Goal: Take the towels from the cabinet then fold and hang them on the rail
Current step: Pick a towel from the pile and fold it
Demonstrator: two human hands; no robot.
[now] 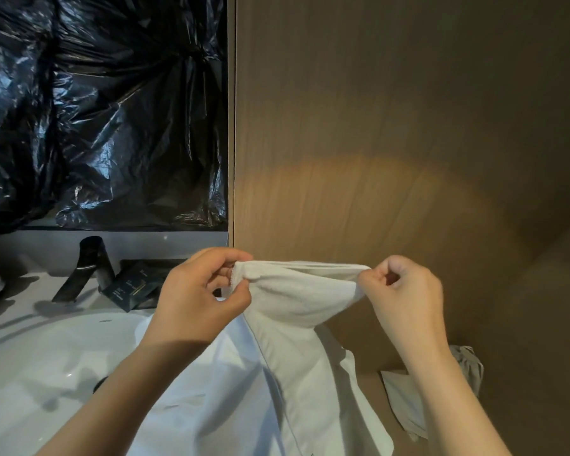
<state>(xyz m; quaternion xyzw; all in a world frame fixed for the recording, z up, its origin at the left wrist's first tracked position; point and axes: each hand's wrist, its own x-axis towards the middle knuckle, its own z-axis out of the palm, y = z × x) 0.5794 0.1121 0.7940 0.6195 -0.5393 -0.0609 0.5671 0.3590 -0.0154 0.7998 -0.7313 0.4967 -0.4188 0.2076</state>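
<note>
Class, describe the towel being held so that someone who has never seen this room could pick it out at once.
Find the tall wooden panel that fills the right side, beside the white sink. In front of it, the left hand and right hand pinch the top edge of a white towel that hangs down. The other cloth, crumpled, lies unheld at lower right.

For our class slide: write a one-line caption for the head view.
Left hand and right hand pinch a white towel by its top edge beside a white sink.
</note>
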